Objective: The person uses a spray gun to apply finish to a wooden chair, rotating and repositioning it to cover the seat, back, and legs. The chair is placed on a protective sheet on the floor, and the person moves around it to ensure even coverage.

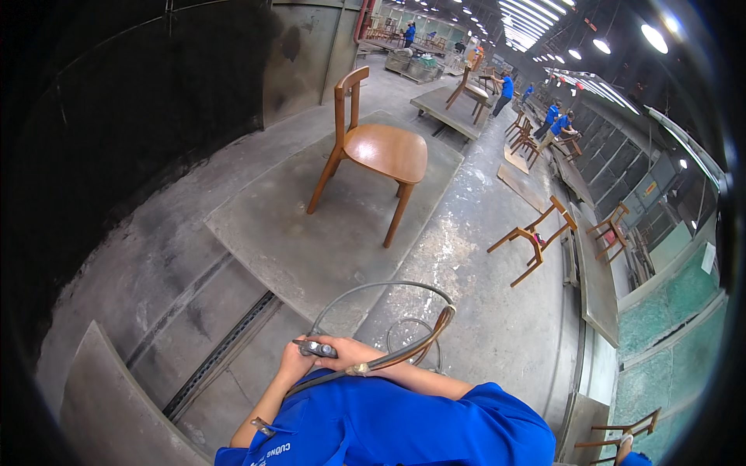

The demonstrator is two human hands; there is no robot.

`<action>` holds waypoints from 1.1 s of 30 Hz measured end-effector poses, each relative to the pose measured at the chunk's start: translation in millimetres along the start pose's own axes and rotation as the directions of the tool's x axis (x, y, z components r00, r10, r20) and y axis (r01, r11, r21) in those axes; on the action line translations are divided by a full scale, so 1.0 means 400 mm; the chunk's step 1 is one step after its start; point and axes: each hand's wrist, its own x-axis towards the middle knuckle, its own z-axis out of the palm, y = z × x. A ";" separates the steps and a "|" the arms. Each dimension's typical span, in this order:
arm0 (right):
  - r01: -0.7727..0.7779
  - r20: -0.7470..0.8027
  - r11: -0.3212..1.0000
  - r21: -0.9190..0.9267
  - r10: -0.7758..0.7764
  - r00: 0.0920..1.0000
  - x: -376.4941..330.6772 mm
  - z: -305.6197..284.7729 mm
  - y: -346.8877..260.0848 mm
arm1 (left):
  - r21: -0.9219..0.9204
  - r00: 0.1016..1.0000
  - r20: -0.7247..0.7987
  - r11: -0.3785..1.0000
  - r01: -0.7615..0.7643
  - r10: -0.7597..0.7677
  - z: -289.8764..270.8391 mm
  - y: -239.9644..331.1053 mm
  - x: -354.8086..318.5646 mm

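Both hands meet low centre, close to the chest: left hand [294, 360] and right hand [351, 353] are closed together around a small metal tool [315, 348], likely a spray gun. It looks light, rigid and smooth; the body is the place to grip. Hoses [404, 353] loop off its right side, springy and likely to tug. Nozzle and trigger are hidden under the fingers. Chair [378, 151] stands mid-platform [264, 225], well apart, glossy, probably slick; take it by the back posts. Far workers are too small to read.
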 end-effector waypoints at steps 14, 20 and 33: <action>-0.059 -0.004 0.997 -0.056 0.059 0.998 0.005 0.004 -0.026 | -0.064 0.992 -0.049 0.991 -0.120 0.117 -0.005 -0.030 0.001; -0.071 -0.050 0.994 -0.084 0.067 0.996 0.009 0.019 -0.022 | 0.057 0.995 -0.096 0.998 -0.024 0.029 -0.029 0.021 -0.016; -0.178 0.058 0.982 0.058 0.174 0.983 0.007 0.029 -0.023 | -0.028 0.988 -0.134 0.996 -0.082 0.078 -0.046 -0.029 -0.039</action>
